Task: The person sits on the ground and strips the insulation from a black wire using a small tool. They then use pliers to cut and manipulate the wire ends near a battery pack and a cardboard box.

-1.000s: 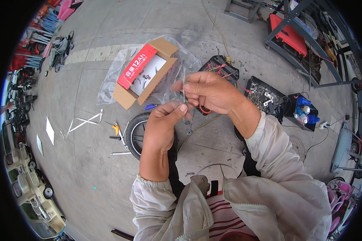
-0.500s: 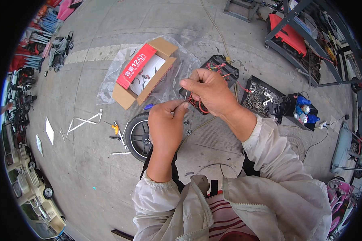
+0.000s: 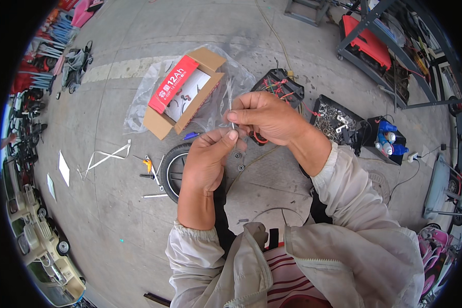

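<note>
Pale strand bundle upright between two pinches

Thin pale strand bundle (image 3: 230,95) held up over the concrete floor (image 3: 113,195), in front of the wearer. Long axis nearly straight up and down in the view, top leaning a touch left. Upper, far end splayed into fine loose hairs; lower part drawn narrow. Bottom tip hidden at the fingers.

Right hand (image 3: 274,118): thumb and index finger closed on the bundle below its frayed end, coming in from the right. Left hand (image 3: 206,159): thumb and forefinger pinched at the narrow lower part, just under the right-hand grip. Short length shows between the two. Free hairs rise above the right fingers, touching neither hand.

Around: opened cardboard box (image 3: 158,122) up and left, lying on clear plastic film (image 3: 137,105); film forms the backdrop to the hairs, making them hard to pick out. Black-tyred wheel (image 3: 170,172) partly covered by left hand and wrist. Right hand blocks part of a black casing with red wiring (image 3: 287,90). Two small metal rings (image 3: 241,168) lie on the floor beyond the left hand's right edge. Farther right, tray of metal hardware (image 3: 339,123) and blue-and-white bottles (image 3: 386,139).
</note>
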The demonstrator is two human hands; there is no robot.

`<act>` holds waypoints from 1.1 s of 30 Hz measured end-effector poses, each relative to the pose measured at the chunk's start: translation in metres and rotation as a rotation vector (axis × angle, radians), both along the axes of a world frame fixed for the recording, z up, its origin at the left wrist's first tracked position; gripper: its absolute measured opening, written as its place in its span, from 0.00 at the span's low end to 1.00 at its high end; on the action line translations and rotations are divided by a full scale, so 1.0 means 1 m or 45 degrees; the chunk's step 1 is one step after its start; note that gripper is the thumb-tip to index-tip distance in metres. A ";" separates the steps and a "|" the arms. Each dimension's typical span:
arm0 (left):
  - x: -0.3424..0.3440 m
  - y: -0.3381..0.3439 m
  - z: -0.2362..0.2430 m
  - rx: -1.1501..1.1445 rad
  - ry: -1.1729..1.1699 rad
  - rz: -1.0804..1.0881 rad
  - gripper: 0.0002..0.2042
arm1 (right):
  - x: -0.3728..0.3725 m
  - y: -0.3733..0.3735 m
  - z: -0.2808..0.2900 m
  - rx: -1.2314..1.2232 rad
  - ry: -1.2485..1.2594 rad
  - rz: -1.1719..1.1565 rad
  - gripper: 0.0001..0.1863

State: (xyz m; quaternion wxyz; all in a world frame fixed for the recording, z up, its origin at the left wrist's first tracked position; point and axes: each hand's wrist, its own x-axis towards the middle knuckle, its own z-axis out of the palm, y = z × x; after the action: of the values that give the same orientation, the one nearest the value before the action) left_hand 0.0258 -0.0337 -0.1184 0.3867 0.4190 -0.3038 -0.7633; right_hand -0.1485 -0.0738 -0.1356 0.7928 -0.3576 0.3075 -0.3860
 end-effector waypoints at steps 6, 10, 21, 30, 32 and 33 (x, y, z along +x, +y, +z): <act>-0.010 0.003 0.007 -0.161 -0.766 -0.053 0.10 | 0.013 0.010 0.002 -0.080 0.286 -0.268 0.08; -0.008 0.002 0.005 -0.213 -0.782 -0.057 0.13 | 0.011 0.010 0.003 -0.063 0.394 -0.228 0.10; 0.017 -0.011 -0.008 -0.163 -0.207 0.191 0.10 | 0.007 0.007 0.001 -0.408 0.712 0.249 0.10; 0.019 -0.011 -0.003 -0.082 -0.052 0.222 0.08 | 0.003 0.005 -0.005 0.092 0.108 0.408 0.09; 0.017 -0.010 -0.001 -0.072 -0.036 0.210 0.08 | 0.004 0.006 -0.008 0.144 0.028 0.416 0.10; 0.017 -0.010 0.000 -0.060 -0.041 0.214 0.08 | 0.004 0.007 -0.010 0.170 -0.011 0.419 0.10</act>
State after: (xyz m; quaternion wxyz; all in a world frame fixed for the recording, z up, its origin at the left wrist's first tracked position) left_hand 0.0427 -0.0436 -0.1179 0.4541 0.4462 -0.2917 -0.7139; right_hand -0.1443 -0.0671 -0.1453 0.8686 -0.3479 0.2663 -0.2314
